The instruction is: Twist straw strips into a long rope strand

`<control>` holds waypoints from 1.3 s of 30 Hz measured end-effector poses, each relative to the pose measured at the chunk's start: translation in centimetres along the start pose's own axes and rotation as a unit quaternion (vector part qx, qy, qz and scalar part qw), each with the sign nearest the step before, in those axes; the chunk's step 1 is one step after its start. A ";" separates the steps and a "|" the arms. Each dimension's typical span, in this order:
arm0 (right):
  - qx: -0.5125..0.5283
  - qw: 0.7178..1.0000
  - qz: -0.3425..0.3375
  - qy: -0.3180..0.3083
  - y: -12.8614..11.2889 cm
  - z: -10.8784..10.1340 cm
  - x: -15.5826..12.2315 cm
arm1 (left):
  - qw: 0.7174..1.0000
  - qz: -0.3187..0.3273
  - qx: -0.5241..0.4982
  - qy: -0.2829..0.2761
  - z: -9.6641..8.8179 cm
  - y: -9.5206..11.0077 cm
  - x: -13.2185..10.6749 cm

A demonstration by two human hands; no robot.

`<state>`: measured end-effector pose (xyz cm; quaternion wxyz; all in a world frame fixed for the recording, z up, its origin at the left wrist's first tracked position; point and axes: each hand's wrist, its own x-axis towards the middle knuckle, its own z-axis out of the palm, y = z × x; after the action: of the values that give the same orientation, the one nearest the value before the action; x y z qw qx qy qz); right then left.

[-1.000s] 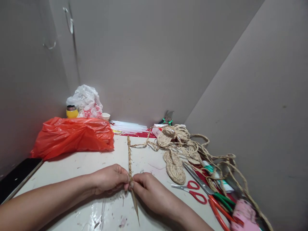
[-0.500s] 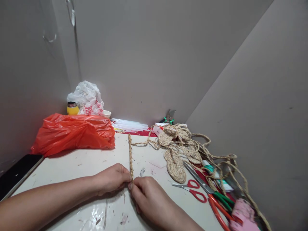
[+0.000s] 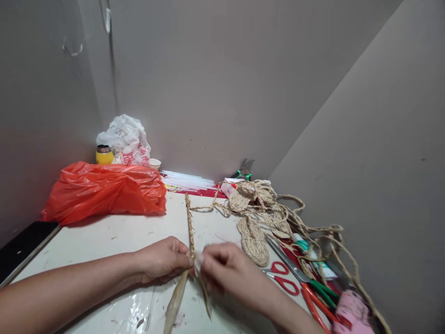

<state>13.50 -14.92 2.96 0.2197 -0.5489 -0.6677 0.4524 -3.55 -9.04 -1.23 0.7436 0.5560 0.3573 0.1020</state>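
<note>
Far to the left of the braid (image 3: 190, 229), a black slab (image 3: 26, 248) lies at the table's edge; nearer comes the red bag (image 3: 107, 192), crumpled and puffed up, left of the braid's far end. Behind that, the yellow jar (image 3: 104, 155) and a white bag (image 3: 127, 137) with red writing, characters I can't make out from here, and a paper cup (image 3: 155, 163) closer to the braid.

Here's my left hand (image 3: 167, 260): forearm reaching in low from the left, knuckles up, fingers curled under, thumb and forefinger pinched tight on the braid's near end. The braid itself lies on the table (image 3: 90, 253), pointing away from me, and one pale strip (image 3: 174, 301) hangs toward me from its near end, a narrower strip (image 3: 206, 294) just to the right.

Just right of the braid, my right hand (image 3: 225, 266): forearm slanting in, wrist bent, thumb and forefinger close together, a narrow grip, fingertips blurred; whether they have the narrower strip I can't tell. Further right of the braid, a woven mat (image 3: 253, 241), then red-handled scissors (image 3: 285, 278), big shears (image 3: 314, 299) and a green-and-white tube (image 3: 321, 264), its print too small to read; farthest right, a pink bundle (image 3: 352, 308).
</note>
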 end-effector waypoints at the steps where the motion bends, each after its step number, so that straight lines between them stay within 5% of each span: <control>1: 0.018 0.998 0.012 0.061 0.6 -0.3 0.7 | 1.000 0.002 -0.002 -0.005 0.0 0.0 0.1; 3: 0.061 0.994 0.039 0.084 1.8 -0.4 1.9 | 1.000 0.003 -0.002 -0.016 -0.1 0.0 0.1; 7: 0.194 0.975 0.061 -0.085 3.5 0.5 2.8 | 1.000 0.015 0.006 -0.026 -0.1 0.1 0.1; 9: 0.239 0.961 0.068 -0.120 3.9 0.9 2.7 | 1.000 0.014 0.010 -0.017 -0.1 0.1 0.1; 17: 0.230 0.961 0.087 -0.130 4.6 0.4 2.8 | 0.999 0.044 0.019 -0.022 -0.1 -0.4 0.5; 23: 0.335 0.928 0.143 -0.078 4.4 1.7 3.0 | 0.979 0.051 0.196 -0.020 -0.7 0.1 0.1; 30: 0.279 0.950 0.142 -0.002 3.7 2.9 2.6 | 0.879 0.053 0.470 0.063 0.6 2.8 -2.4; 34: 0.317 0.939 0.136 0.003 3.4 3.4 2.3 | 0.792 0.063 0.599 0.102 2.0 2.0 -3.1; 39: 0.359 0.923 0.140 0.000 3.2 3.8 2.1 | 0.711 0.103 0.692 0.064 2.9 0.1 -2.9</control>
<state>11.61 -14.36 -2.03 0.3363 -0.5210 -0.3767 0.6882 -3.75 -12.79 0.49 0.1108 0.9405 0.3151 -0.0631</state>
